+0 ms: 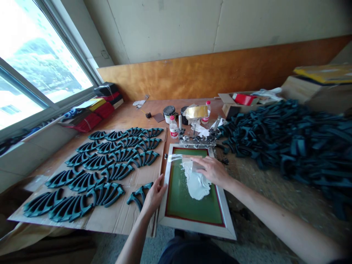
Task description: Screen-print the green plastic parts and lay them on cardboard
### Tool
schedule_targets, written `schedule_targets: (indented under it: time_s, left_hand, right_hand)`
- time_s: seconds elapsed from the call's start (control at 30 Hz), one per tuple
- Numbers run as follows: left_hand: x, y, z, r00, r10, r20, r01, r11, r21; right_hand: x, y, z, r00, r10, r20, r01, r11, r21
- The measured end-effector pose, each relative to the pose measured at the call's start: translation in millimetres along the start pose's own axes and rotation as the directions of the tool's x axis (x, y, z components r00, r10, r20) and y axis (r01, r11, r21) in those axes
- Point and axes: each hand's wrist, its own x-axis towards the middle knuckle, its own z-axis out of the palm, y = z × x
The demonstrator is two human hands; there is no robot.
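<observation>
A screen-printing frame (pixel 228 225) with a pale rim and a green mesh lies in front of me, its far end at a metal hinge clamp (pixel 196 141). White ink (pixel 198 187) is spread thickly on the mesh, with a thin streak near the far left corner. My right hand (pixel 213 169) is closed on a flat scraper (pixel 189 163), which touches the ink; the fingers partly cover it. At the frame's left edge is my left hand (pixel 156 194), fingers curled against the rim. Beside it, a dark green curved plastic part (pixel 136 196) rests on the cardboard.
Rows of similar curved parts (pixel 96 161) cover the cardboard sheet (pixel 110 216) on the left. A large heap of them (pixel 288 146) fills the right side. Behind the clamp stand a bottle (pixel 173 127), a second bottle (pixel 206 112), an ink tub (pixel 169 113) and a tape roll (pixel 196 112).
</observation>
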Motion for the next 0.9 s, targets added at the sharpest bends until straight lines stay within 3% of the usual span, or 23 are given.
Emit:
schedule_targets:
  time_s: [0.13, 0.2, 0.27, 0.37, 0.43, 0.5, 0.57, 0.6, 0.67, 0.7, 0.73, 0.77, 0.83, 0.9]
  left_hand:
    - [-12.2, 51.6, -13.6, 0.999, 0.035, -0.010, -0.036, 0.989, -0.143]
    - [-13.0, 82.8, -17.6, 0.996, 0.068, -0.064, -0.078, 0.981, -0.178]
    - [-7.3, 113.6, -17.5, 0.984, 0.141, -0.110, -0.166, 0.947, -0.274]
    - [11.2, 155.2, -12.1, 0.928, 0.307, -0.211, -0.368, 0.840, -0.398]
    - [24.3, 176.1, -8.0, 0.897, 0.363, -0.253, -0.439, 0.800, -0.408]
    - [31.5, 184.5, -2.3, 0.881, 0.364, -0.301, -0.466, 0.776, -0.424]
    - [28.2, 174.1, 9.5, 0.861, 0.325, -0.391, -0.482, 0.764, -0.428]
    - [22.1, 161.2, 19.1, 0.872, 0.280, -0.401, -0.449, 0.783, -0.430]
    - [2.2, 123.5, 45.9, 0.960, 0.123, -0.250, -0.227, 0.868, -0.441]
    - [-10.3, 101.8, 62.1, 1.000, -0.005, -0.030, -0.008, 0.911, -0.413]
    - [-23.0, 80.7, 78.6, 0.971, -0.167, 0.172, 0.218, 0.914, -0.342]
    - [-34.8, 61.9, 94.2, 0.937, -0.263, 0.228, 0.330, 0.881, -0.340]
    - [-51.3, 35.2, 116.0, 0.914, -0.311, 0.260, 0.400, 0.788, -0.467]
    - [-54.7, 21.6, 116.8, 0.917, -0.346, 0.198, 0.394, 0.716, -0.576]
  right_hand:
    - [29.3, 24.0, -32.4, 0.975, 0.158, -0.155, -0.176, 0.978, -0.108]
    - [23.0, 45.5, -45.1, 0.933, 0.233, -0.274, -0.252, 0.967, -0.036]
    - [5.9, 66.9, -46.5, 0.885, 0.358, -0.297, -0.352, 0.933, 0.077]
    - [-28.8, 80.5, -20.1, 0.877, 0.451, -0.167, -0.431, 0.891, 0.146]
    - [-50.0, 72.2, 10.7, 0.909, 0.411, -0.068, -0.400, 0.907, 0.134]
    - [-64.1, 55.5, 40.8, 0.936, 0.353, 0.005, -0.352, 0.932, 0.090]
    - [-69.5, 37.3, 61.7, 0.938, 0.339, 0.068, -0.342, 0.939, 0.039]
    - [-69.7, 28.4, 67.6, 0.927, 0.363, 0.095, -0.368, 0.929, 0.033]
    - [-67.8, 9.0, 71.9, 0.887, 0.445, 0.121, -0.456, 0.887, 0.079]
    - [-67.0, -2.7, 71.8, 0.871, 0.479, 0.110, -0.490, 0.863, 0.123]
    - [-66.8, -15.7, 71.0, 0.865, 0.495, 0.080, -0.501, 0.849, 0.167]
    - [-67.1, -29.4, 70.1, 0.876, 0.481, 0.038, -0.478, 0.854, 0.207]
    - [-68.9, -52.7, 68.2, 0.938, 0.344, -0.034, -0.325, 0.912, 0.252]
    - [-70.6, -55.7, 64.0, 0.990, 0.136, -0.047, -0.120, 0.958, 0.260]
